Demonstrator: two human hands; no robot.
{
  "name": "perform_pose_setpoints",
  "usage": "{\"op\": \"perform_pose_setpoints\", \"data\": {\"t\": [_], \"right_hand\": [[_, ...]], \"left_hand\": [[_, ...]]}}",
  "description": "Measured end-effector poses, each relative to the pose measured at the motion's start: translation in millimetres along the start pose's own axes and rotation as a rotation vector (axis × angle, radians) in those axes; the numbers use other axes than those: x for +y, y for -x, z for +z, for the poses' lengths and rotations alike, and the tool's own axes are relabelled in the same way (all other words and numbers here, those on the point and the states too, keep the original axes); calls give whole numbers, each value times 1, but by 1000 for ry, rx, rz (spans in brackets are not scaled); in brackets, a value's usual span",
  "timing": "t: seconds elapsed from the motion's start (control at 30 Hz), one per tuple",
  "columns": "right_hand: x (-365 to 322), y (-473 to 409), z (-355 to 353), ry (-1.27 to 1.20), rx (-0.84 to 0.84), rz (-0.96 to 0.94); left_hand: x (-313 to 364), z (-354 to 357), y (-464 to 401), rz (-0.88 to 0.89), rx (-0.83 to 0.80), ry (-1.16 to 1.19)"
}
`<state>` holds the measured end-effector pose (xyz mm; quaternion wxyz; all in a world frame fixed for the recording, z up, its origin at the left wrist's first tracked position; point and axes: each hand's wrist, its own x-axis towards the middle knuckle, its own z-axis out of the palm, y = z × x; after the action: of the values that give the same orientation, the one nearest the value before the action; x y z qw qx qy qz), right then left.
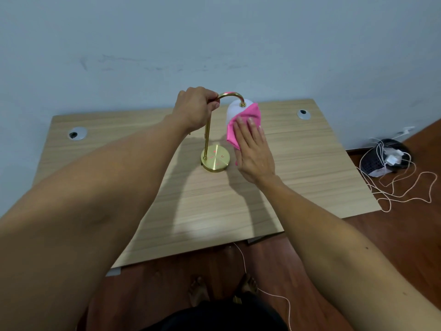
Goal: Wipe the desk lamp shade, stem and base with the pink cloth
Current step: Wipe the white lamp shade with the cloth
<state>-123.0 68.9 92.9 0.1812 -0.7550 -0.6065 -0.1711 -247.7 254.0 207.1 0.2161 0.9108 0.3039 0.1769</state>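
In the head view, my left hand [194, 108] is closed in a firm grip around the top of the gold stem [207, 137], just where it bends, in the middle of the frame. My right hand [254, 151] lies flat, fingers stretched, and presses the pink cloth [248, 115] against the white shade [235, 112]. The round gold base [216, 161] stands on the wooden worktop [310, 168], just below the shade.

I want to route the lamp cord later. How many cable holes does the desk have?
2. One cable hole sits near the desk's back left corner, the other near the back right corner. The arms cover part of the desk, so another could be hidden.
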Motion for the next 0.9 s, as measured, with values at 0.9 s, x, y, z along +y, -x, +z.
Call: {"op": "perform_pose_setpoints", "data": {"t": [0.9], "right_hand": [[38,46,-7,-211,-336,141]], "left_hand": [[3,-4,2,-10,-32,17]]}}
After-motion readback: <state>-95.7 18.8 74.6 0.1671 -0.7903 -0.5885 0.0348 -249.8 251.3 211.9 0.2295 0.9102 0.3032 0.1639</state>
